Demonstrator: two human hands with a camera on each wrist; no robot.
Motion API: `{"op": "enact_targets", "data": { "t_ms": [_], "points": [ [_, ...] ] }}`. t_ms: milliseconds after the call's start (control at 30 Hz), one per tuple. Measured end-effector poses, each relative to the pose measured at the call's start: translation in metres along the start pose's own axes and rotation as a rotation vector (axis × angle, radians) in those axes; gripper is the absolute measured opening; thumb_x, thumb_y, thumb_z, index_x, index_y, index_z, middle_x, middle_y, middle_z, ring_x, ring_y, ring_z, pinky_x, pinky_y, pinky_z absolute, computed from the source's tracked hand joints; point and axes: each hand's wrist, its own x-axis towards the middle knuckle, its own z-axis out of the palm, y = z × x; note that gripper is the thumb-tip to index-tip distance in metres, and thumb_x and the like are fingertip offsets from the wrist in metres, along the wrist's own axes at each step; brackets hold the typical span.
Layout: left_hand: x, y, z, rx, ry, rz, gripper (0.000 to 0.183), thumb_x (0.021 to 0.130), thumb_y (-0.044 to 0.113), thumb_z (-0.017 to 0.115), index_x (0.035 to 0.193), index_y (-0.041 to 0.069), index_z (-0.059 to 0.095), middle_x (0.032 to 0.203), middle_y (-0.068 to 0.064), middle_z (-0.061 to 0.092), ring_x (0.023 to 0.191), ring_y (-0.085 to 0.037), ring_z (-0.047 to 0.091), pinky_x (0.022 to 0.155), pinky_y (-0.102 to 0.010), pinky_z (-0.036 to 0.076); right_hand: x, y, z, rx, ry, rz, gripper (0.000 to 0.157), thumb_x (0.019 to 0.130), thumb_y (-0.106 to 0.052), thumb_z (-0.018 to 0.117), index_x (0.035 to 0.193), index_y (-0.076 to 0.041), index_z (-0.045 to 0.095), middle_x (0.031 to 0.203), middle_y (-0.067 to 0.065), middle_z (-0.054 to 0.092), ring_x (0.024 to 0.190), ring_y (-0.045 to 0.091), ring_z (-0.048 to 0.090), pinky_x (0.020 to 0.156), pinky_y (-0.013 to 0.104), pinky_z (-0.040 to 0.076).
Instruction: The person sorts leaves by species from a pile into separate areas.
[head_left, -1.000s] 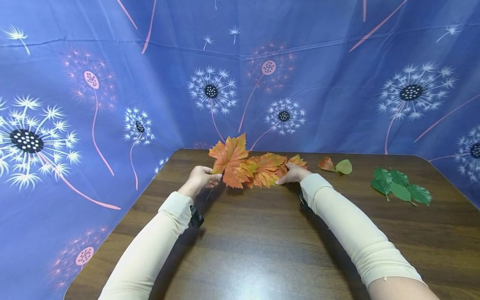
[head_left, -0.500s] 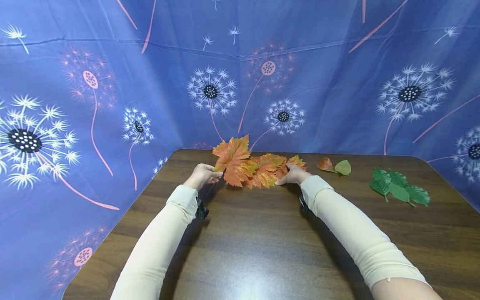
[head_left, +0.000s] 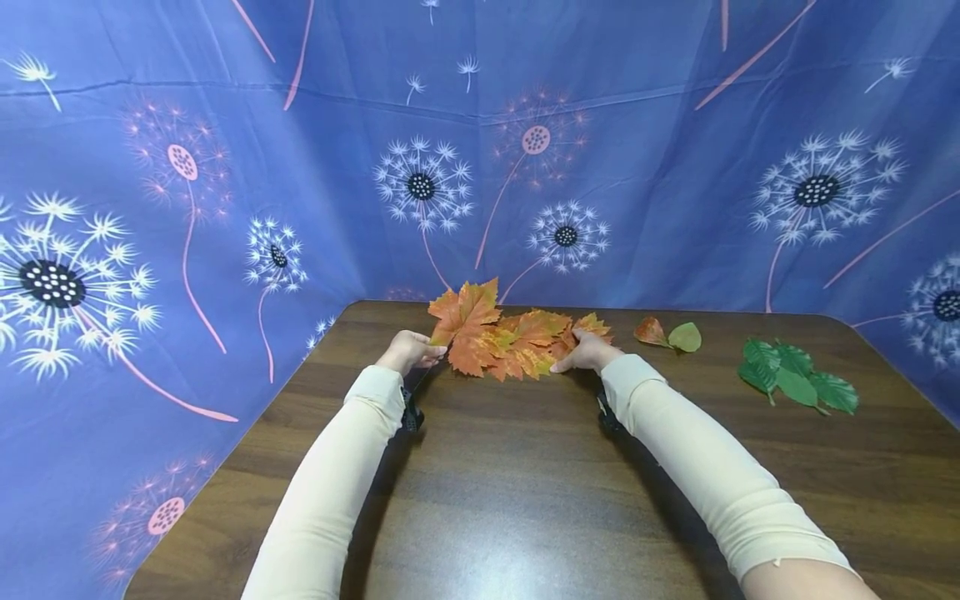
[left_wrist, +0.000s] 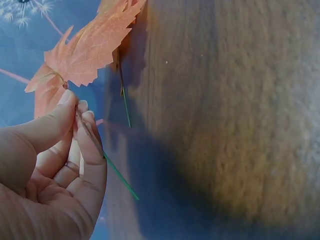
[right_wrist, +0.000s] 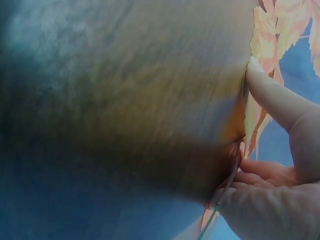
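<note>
An orange maple leaf (head_left: pixel 467 315) lies at the left end of a row of overlapping orange and yellow maple leaves (head_left: pixel 534 327) near the table's far edge. My left hand (head_left: pixel 408 352) pinches its stem between thumb and fingers; in the left wrist view the green stem end (left_wrist: pixel 122 177) sticks out below the fingers. At the row's right end, my right hand (head_left: pixel 587 352) grips the maple leaves, its thumb (right_wrist: pixel 275 95) along a leaf edge and its fingers curled by a stem (right_wrist: pixel 231 177). Part of the rightmost leaf is hidden behind that hand.
Right of the row lie a small reddish-brown leaf (head_left: pixel 651 332) and a light green round leaf (head_left: pixel 685 337). Farther right, several dark green leaves (head_left: pixel 798 375) overlap on the wooden table (head_left: pixel 510 467). A blue dandelion-print cloth (head_left: pixel 645 125) hangs behind the table.
My left hand has shifted right, bringing the left maple leaf slightly right and lower against the others. The right hand stays in place on the row.
</note>
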Motion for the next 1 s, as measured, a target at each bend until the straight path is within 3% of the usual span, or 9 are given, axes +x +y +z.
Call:
{"op": "enact_targets", "data": {
  "t_ms": [67,233,333,500,567,667,833,900,1000],
  "points": [
    [0.039,-0.025,-0.007,0.006,0.006,-0.012,0.041,0.073,0.006,0.085,0.099,-0.014,0.060,0.075,-0.018,0.072,0.060,-0.022,0.071,0.056,-0.030,0.058,0.000,0.002,0.000,0.001,0.001,0.007,0.105,0.086,-0.020,0.075,0.156,-0.004,-0.002,0.161,0.023,-0.002,0.147,0.043,0.004,0.117,0.056,0.019],
    [0.067,-0.041,-0.008,0.055,0.050,-0.062,0.030,0.071,0.005,0.086,0.091,-0.005,0.066,0.074,-0.016,0.073,0.059,-0.019,0.070,0.059,-0.031,0.059,0.000,0.005,0.001,-0.030,0.004,0.011,0.105,0.087,-0.022,0.074,0.156,-0.004,-0.004,0.161,0.024,-0.002,0.147,0.043,0.004,0.117,0.056,0.019],
    [0.051,-0.031,-0.005,0.072,0.098,-0.088,0.036,0.070,0.002,0.086,0.095,-0.010,0.063,0.073,-0.017,0.072,0.054,-0.017,0.067,0.055,-0.028,0.058,0.001,0.005,0.002,-0.037,0.008,0.009,0.107,0.086,-0.023,0.075,0.156,-0.004,-0.003,0.161,0.024,0.000,0.147,0.043,0.004,0.117,0.056,0.019],
    [-0.016,0.018,0.013,0.124,0.205,-0.173,0.042,0.077,-0.003,0.078,0.112,-0.012,0.056,0.065,-0.010,0.062,0.044,-0.010,0.056,0.047,-0.021,0.052,0.001,0.005,0.003,-0.008,0.016,-0.002,0.106,0.086,-0.021,0.075,0.156,-0.005,-0.003,0.161,0.023,-0.002,0.147,0.043,0.003,0.117,0.057,0.019],
    [-0.033,0.030,0.017,0.140,0.232,-0.190,0.041,0.078,-0.003,0.077,0.112,-0.012,0.055,0.065,-0.006,0.057,0.043,-0.008,0.053,0.047,-0.020,0.051,0.000,0.005,0.004,0.004,0.020,-0.007,0.105,0.086,-0.020,0.075,0.156,-0.005,-0.003,0.161,0.023,-0.002,0.147,0.043,0.003,0.117,0.057,0.019],
    [-0.029,0.022,0.013,0.147,0.249,-0.177,0.040,0.076,-0.002,0.080,0.109,-0.012,0.059,0.073,-0.010,0.060,0.047,-0.010,0.058,0.055,-0.024,0.056,-0.001,0.004,0.004,0.028,0.023,-0.011,0.105,0.087,-0.018,0.074,0.156,-0.007,-0.004,0.161,0.022,-0.004,0.148,0.042,0.002,0.117,0.057,0.019],
    [0.042,-0.034,-0.013,0.173,0.248,-0.126,0.044,0.061,0.011,0.093,0.091,-0.006,0.067,0.073,-0.013,0.069,0.055,-0.016,0.068,0.057,-0.028,0.058,-0.001,0.004,0.005,0.060,0.018,-0.015,0.107,0.086,-0.016,0.075,0.156,-0.009,-0.005,0.162,0.020,-0.008,0.148,0.041,0.000,0.117,0.056,0.018],
    [0.044,-0.033,-0.014,0.228,0.267,-0.143,0.044,0.060,0.014,0.094,0.090,-0.006,0.067,0.069,-0.013,0.070,0.057,-0.018,0.070,0.060,-0.030,0.059,0.000,0.004,0.005,0.061,0.017,-0.014,0.107,0.086,-0.016,0.075,0.156,-0.009,-0.005,0.162,0.019,-0.008,0.148,0.041,0.000,0.117,0.056,0.018],
    [-0.003,0.002,-0.001,0.330,0.291,-0.152,0.035,0.068,0.015,0.089,0.091,-0.004,0.070,0.062,-0.009,0.069,0.053,-0.015,0.068,0.058,-0.028,0.058,0.000,0.004,0.004,0.051,0.021,-0.008,0.107,0.086,-0.017,0.075,0.156,-0.008,-0.005,0.162,0.020,-0.007,0.148,0.042,0.001,0.117,0.057,0.018]
  ]
}}
